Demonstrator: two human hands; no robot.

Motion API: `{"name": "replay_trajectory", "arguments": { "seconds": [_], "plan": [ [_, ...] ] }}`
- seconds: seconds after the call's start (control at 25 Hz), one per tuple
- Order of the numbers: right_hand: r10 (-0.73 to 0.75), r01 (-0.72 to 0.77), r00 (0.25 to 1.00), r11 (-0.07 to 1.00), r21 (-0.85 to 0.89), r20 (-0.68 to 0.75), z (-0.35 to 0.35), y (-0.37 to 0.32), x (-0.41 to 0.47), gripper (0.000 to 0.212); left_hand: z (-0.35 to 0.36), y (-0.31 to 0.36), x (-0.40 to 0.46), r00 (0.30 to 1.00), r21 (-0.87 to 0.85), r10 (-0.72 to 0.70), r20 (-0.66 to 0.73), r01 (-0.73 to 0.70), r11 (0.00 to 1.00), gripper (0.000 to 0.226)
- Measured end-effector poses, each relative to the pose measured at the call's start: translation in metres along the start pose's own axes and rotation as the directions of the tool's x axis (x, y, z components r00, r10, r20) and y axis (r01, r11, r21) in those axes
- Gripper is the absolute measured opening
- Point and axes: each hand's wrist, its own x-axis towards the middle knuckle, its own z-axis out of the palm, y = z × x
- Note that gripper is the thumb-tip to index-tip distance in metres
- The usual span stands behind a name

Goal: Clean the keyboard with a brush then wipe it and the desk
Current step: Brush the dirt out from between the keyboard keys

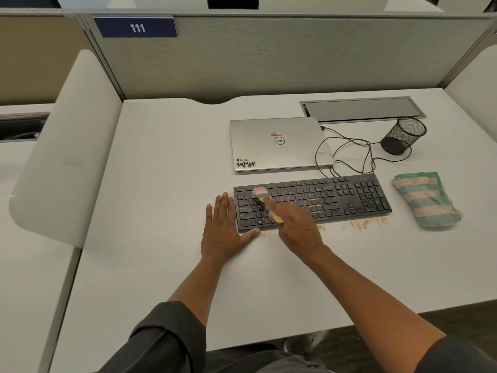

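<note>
A person is sitting at a white desk (166, 184) with a black keyboard (322, 200) lying toward its right half, parallel to the near edge. The right hand (298, 230) is holding a small wooden-handled brush (266, 200), its grip clamped around the handle, and the pale bristles, blurred, are sitting over the upper left keys. The left hand (224, 227) is resting flat on the desk, fingers straight and spread, just beside the keyboard's left end, with the thumb touching its near left corner. Orange-brown crumbs (363, 224) are lying on the desk along the keyboard's front edge and among the middle keys. A folded green-and-beige striped cloth (426, 200) is lying just right of the keyboard. Behind the keyboard a closed silver laptop (277, 144) is sitting, with a black cable (347, 152) looping beside it, and a black mesh cup (403, 135) is standing farther right.
</note>
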Motion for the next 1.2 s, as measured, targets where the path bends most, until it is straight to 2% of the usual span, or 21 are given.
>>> {"name": "replay_trajectory", "arguments": {
  "seconds": [0.16,0.32,0.52,0.68,0.84,0.92,1.12,1.2],
  "plan": [
    [-0.002,0.001,1.0,0.995,-0.104,-0.015,0.002,-0.005,-0.001,0.054,-0.001,0.0,0.0,1.0,-0.008,0.0,-0.002,0.0,1.0,0.119],
    [0.105,-0.097,0.994,0.98,-0.175,0.04,-0.003,-0.007,0.003,0.045,-0.001,0.0,0.0,1.0,-0.002,0.003,-0.003,-0.003,1.0,0.118],
    [0.207,-0.203,0.978,0.955,-0.215,-0.006,-0.018,0.001,0.012,0.039,-0.001,0.0,0.0,1.0,0.0,0.004,-0.007,-0.004,1.0,0.118],
    [0.11,-0.111,0.994,0.976,-0.187,-0.018,-0.021,0.006,0.02,0.04,-0.001,0.0,0.0,1.0,0.005,0.0,0.008,0.0,1.0,0.119],
    [0.021,-0.01,0.998,0.983,-0.182,0.062,-0.011,0.002,0.024,0.033,-0.001,0.0,0.0,1.0,-0.002,-0.002,0.011,0.002,1.0,0.118],
    [0.031,-0.015,0.996,0.982,-0.189,0.08,-0.008,0.002,0.025,0.031,-0.001,0.0,0.0,1.0,-0.004,-0.002,0.01,0.002,1.0,0.119],
    [0.1,-0.087,0.992,0.983,-0.16,0.074,0.0,0.002,0.024,0.048,-0.002,0.0,0.0,1.0,-0.003,0.0,0.005,0.0,1.0,0.119],
    [0.133,-0.129,0.991,0.986,-0.109,0.03,0.001,0.003,0.02,0.041,-0.001,0.0,0.0,1.0,-0.01,0.0,0.002,0.001,1.0,0.119]
  ]
}}
